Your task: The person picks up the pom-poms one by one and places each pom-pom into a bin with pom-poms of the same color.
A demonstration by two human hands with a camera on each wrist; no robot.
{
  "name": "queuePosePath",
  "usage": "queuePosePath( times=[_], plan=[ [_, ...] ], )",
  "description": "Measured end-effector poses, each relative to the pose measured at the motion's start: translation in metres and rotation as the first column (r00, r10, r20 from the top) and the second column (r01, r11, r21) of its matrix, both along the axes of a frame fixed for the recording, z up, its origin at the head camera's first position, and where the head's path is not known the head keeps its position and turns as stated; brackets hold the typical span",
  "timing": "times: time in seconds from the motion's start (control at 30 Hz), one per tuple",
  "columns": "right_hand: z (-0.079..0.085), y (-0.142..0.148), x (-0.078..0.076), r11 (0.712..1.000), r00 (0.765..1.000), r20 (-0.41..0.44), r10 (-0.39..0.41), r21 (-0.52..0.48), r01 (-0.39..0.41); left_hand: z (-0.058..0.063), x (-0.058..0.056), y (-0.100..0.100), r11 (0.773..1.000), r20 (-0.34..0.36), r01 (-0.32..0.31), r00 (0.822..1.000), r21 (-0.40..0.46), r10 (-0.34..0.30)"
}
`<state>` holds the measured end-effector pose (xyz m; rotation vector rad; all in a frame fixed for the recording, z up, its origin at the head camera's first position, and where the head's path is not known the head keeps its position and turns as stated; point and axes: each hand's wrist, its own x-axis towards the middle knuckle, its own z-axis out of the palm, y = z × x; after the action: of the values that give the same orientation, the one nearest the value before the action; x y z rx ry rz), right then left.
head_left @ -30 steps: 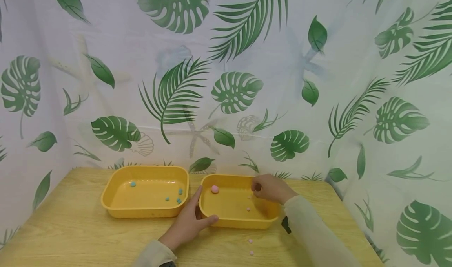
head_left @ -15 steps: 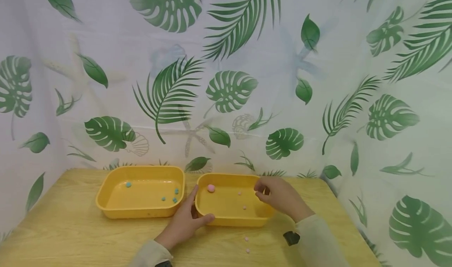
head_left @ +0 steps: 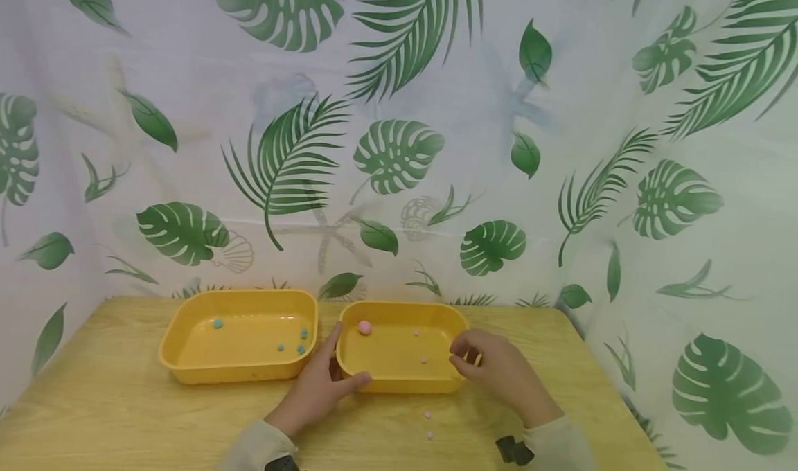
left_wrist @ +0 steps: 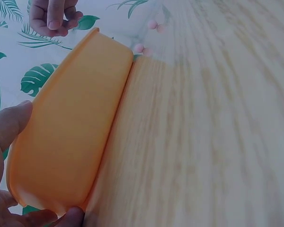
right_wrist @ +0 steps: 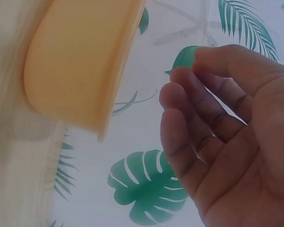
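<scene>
My left hand (head_left: 312,390) grips the left end of the right-hand yellow tray (head_left: 405,386); in the left wrist view its thumb lies at the rim and its fingers at the outer wall (left_wrist: 75,118). A larger pink ball (head_left: 364,327) and two tiny ones, one farther back (head_left: 416,333) and one nearer (head_left: 424,361), lie in this tray. By the tray's right end hovers my right hand (head_left: 503,372), its fingers loosely bent. Nothing shows between thumb and fingertips in the right wrist view (right_wrist: 227,113).
On the wooden table (head_left: 361,443), two small pink balls, one (head_left: 427,415) just behind the other (head_left: 429,435), lie before the right tray. Another yellow tray (head_left: 243,373) on the left contains several teal balls (head_left: 217,324). A leaf-printed sheet (head_left: 399,263) rises behind the table.
My right hand has drawn back from inside the right tray to beside its right end, uncovering a tiny pink ball. The left hand keeps its grip. The head view has shifted slightly right.
</scene>
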<state>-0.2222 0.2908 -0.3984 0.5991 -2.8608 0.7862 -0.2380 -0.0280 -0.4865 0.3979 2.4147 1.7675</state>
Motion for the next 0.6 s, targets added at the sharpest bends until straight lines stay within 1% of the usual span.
queuePosePath(
  times=[0.13,0.23,0.3,0.47,0.6],
  plan=[
    [-0.0054,-0.0028,0.0019,0.999,0.999,0.009,0.034,-0.030,-0.034,-0.0003,-0.0008,-0.0014,1.000,0.000,-0.012,1.000,-0.003,0.012],
    [-0.0066,-0.0052,0.0038,0.999,0.999,0.007,0.039,-0.038,-0.039,0.0001,-0.0007,-0.0015,1.000,-0.001,-0.009,1.000,-0.009,0.009],
    [-0.0063,-0.0069,0.0051,0.999,0.999,0.007,0.033,-0.025,-0.033,0.0010,-0.0003,-0.0012,1.000,0.000,-0.005,1.000,-0.003,0.005],
    [-0.0038,-0.0095,0.0078,0.999,0.999,0.002,0.035,0.019,-0.035,0.0032,-0.0002,-0.0001,0.999,-0.004,0.010,1.000,0.044,-0.010],
    [-0.0032,-0.0086,0.0080,0.998,0.997,0.044,0.062,0.030,-0.064,0.0032,0.0000,-0.0011,0.999,-0.001,0.023,1.000,0.042,-0.023]
  ],
)
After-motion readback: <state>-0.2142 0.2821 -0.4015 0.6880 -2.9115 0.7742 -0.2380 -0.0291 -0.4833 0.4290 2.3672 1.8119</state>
